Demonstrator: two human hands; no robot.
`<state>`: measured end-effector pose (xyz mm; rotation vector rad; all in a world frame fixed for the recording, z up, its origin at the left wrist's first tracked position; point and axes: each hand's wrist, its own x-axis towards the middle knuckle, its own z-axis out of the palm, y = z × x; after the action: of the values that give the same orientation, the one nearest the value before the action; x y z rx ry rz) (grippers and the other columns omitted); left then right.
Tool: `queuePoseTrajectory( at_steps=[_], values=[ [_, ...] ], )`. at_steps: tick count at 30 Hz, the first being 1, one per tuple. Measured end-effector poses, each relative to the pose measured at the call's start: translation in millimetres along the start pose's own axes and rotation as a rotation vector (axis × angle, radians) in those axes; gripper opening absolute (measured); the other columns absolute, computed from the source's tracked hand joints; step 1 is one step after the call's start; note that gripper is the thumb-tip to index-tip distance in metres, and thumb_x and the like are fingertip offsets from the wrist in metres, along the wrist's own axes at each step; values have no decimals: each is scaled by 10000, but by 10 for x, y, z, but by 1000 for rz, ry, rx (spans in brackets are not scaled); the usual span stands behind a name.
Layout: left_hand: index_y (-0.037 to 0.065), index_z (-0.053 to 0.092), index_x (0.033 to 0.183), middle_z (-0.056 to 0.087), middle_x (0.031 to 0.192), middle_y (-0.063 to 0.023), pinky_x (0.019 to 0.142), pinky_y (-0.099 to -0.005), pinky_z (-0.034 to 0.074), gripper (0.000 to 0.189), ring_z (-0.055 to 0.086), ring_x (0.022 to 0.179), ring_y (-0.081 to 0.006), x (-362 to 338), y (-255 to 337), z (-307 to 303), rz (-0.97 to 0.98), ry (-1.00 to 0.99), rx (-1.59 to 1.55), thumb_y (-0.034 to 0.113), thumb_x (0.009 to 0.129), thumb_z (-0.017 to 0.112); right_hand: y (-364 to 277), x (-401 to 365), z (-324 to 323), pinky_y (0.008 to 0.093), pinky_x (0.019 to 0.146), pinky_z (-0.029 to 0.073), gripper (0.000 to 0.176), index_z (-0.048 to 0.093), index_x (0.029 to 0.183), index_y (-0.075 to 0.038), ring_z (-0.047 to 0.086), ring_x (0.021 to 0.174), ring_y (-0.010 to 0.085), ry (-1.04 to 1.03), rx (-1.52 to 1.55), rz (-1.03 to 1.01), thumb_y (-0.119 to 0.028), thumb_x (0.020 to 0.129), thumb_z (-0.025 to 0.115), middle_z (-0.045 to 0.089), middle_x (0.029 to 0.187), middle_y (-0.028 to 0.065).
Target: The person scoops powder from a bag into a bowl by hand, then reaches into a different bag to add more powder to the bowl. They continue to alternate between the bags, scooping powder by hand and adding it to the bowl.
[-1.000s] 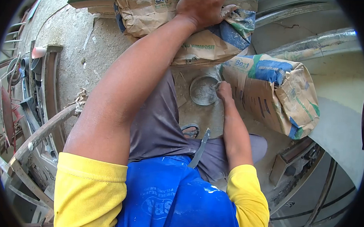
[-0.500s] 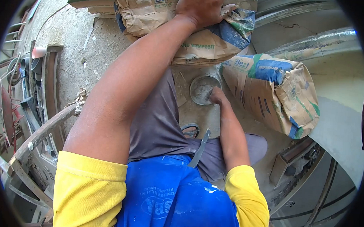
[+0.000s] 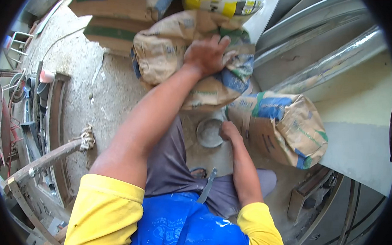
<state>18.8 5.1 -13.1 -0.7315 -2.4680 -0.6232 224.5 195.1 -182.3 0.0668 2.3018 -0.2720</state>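
My left hand (image 3: 206,55) is closed on the crumpled upper part of a brown paper cement bag (image 3: 159,55), which lies on its side in front of me with its blue, torn-looking end toward the right. Below that end, a small round grey bucket (image 3: 209,132) with pale grey powder inside stands on the floor. The fingers of my right hand (image 3: 229,131) are wrapped at the bucket's right rim. Just right of this hand stands a second cement bag (image 3: 270,125), brown with blue and green print.
More paper bags (image 3: 118,7) are stacked behind, beside a yellow bag (image 3: 223,3). Shiny metal channels (image 3: 330,60) lean at the right. A wooden frame (image 3: 50,160) and pipes (image 3: 42,89) lie left. A flat blade-like tool (image 3: 209,186) rests by my lap.
The view has tilted up, so the bags and bucket sit lower in it and the yellow bag shows. My right hand has shifted from over the bucket's inside outward to its rim.
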Motion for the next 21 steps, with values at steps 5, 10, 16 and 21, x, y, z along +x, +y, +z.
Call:
queuePoseTrajectory(
  at_steps=[5, 10, 16, 21],
  values=[
    [136, 567, 1011, 618, 874, -115, 587, -445, 531, 372, 671, 734, -311, 14, -4, -28, -21, -54, -7, 490, 896, 560, -305, -873, -1475, 433, 761, 529, 138, 688, 769, 36, 672, 833, 408, 62, 321, -205, -8, 647, 642, 670, 853, 262],
    [122, 575, 989, 607, 848, -107, 580, -434, 526, 367, 662, 706, -298, 39, 10, -74, -24, -66, -25, 477, 893, 571, -594, -1248, -3011, 333, 673, 520, 189, 712, 912, -2, 685, 700, 211, 682, 409, -508, -90, 758, 646, 694, 771, 166],
    [115, 569, 960, 594, 824, -101, 568, -414, 523, 360, 656, 699, -289, 56, 13, -96, -23, -95, -24, 468, 889, 582, -1218, -638, -4370, 375, 818, 505, 243, 707, 1001, -16, 685, 897, 318, 1151, 278, -484, -134, 832, 579, 699, 949, 200],
    [92, 561, 948, 579, 849, -119, 622, -423, 520, 364, 635, 760, -310, 70, 2, -101, -22, -131, -32, 447, 878, 598, -1459, 485, -4857, 405, 830, 509, 275, 693, 984, 2, 666, 934, 372, 899, 148, -365, -36, 754, 546, 675, 961, 256]
  ],
)
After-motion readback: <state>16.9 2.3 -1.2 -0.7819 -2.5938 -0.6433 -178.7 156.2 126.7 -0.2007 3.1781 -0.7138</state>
